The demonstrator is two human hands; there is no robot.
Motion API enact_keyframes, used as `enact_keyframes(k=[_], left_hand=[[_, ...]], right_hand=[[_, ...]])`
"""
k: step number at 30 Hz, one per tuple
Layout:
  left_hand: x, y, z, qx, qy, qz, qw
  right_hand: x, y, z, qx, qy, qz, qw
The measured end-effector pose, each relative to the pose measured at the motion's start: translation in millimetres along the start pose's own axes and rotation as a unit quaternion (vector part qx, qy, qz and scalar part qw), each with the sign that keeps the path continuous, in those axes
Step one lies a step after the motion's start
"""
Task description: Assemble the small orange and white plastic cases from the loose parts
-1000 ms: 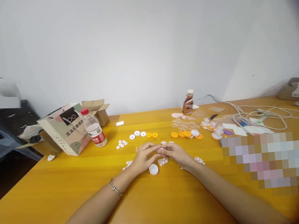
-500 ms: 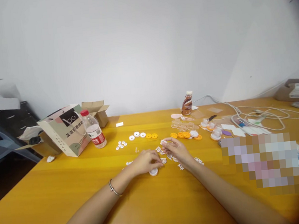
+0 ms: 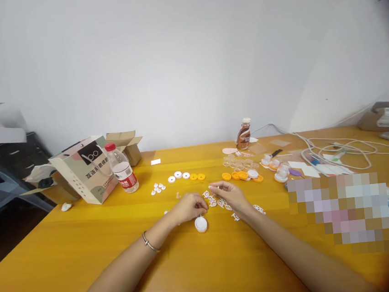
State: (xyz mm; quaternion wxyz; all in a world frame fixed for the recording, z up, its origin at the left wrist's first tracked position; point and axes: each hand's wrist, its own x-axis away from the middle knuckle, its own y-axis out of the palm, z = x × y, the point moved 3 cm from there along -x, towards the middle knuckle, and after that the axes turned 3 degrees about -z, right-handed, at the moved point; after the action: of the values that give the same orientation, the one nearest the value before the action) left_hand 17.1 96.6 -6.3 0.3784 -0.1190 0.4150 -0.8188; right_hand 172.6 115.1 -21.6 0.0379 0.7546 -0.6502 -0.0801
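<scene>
Just beyond the white round case (image 3: 201,224), the fingers of the left hand (image 3: 188,207) are curled, any hold hidden; farther beyond, rightward, a small white piece (image 3: 210,188) is pinched by the right hand (image 3: 232,195), best gripped lightly, clear of the latticed pieces (image 3: 213,204).

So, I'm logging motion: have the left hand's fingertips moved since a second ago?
Yes, the left hand's fingertips drew back, farther from the two yellow discs.

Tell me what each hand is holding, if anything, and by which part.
The right hand holds a small white piece in a fingertip grip; which part of it is too small to tell. Whether the left hand holds anything cannot be told.
</scene>
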Motion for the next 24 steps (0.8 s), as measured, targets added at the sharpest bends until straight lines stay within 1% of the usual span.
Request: enact_keyframes(k=[4,6,12,14,17,19,21,24], left_hand=[[2.3,-7.3,3.0,-0.023,0.007,0.019,1.0],[5.9,-13.9,4.9,-0.035,0.014,0.015,0.999],[22.3,-33.8,8.9,-0.026,0.055,-0.078,0.995],[24.9,-35.8,11.3,-0.019,0.074,-0.098,0.992],[23.8,-30.9,14.2,-0.008,0.093,-0.11,0.989],[21.2,-24.8,14.5,-0.004,0.096,-0.11,0.989],[18.8,-20.0,13.1,-0.011,0.087,-0.096,0.992],[17.0,-18.6,8.3,-0.043,0.05,-0.039,0.997]], right_hand=[[-0.2,-1.2,0.4,0.005,0.006,0.003,1.0],[-0.2,-2.0,0.9,0.008,0.002,0.001,1.0],[-0.9,-2.9,4.1,0.0,0.01,-0.008,1.0],[-1.2,-2.7,4.9,-0.005,0.014,-0.01,1.0],[-1.0,-2.5,5.2,0.005,0.018,-0.006,1.0],[-0.2,-2.0,4.7,0.02,0.019,-0.006,1.0],[1.0,-0.9,3.8,0.034,0.02,-0.008,0.999],[3.3,1.2,2.2,0.043,0.022,-0.009,0.999]])
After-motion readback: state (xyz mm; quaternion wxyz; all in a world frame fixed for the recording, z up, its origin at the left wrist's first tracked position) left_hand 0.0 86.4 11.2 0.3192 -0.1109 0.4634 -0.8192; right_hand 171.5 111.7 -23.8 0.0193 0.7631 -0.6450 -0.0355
